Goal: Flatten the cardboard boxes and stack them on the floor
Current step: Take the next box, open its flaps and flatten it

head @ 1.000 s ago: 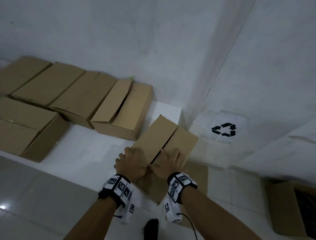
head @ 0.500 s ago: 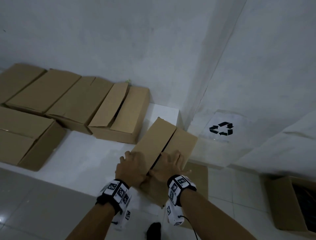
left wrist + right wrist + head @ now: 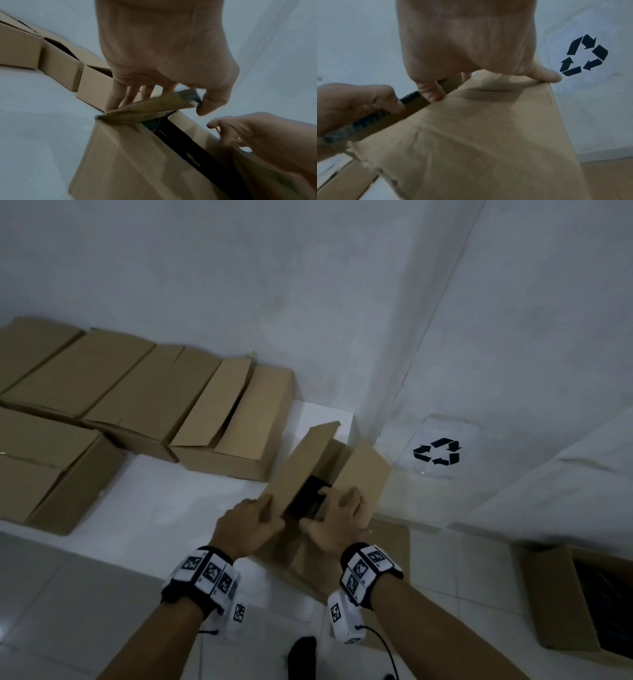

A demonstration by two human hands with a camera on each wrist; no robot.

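Note:
A brown cardboard box [image 3: 363, 474] stands tilted at the near corner of the white platform [image 3: 164, 501]. Its two top flaps are spread apart over a dark inside. My left hand [image 3: 265, 510] grips the left flap [image 3: 145, 109], fingers behind it and thumb at its edge. The right flap [image 3: 488, 121] is held by my right hand [image 3: 330, 508], with the thumb [image 3: 429, 93] curled over its inner edge and the fingers spread on top. In the left wrist view my right hand [image 3: 257, 135] shows at the lower right.
Several more cardboard boxes [image 3: 137, 405] line the platform along the wall at the left. Flat cardboard [image 3: 390, 542] lies on the tiled floor under the held box. An open box [image 3: 548, 604] sits on the floor at the right. A recycling sign [image 3: 438, 451] hangs on the right wall.
The two top flaps were closed under my hands. Now both hands have pulled them apart, so the box's dark inside shows.

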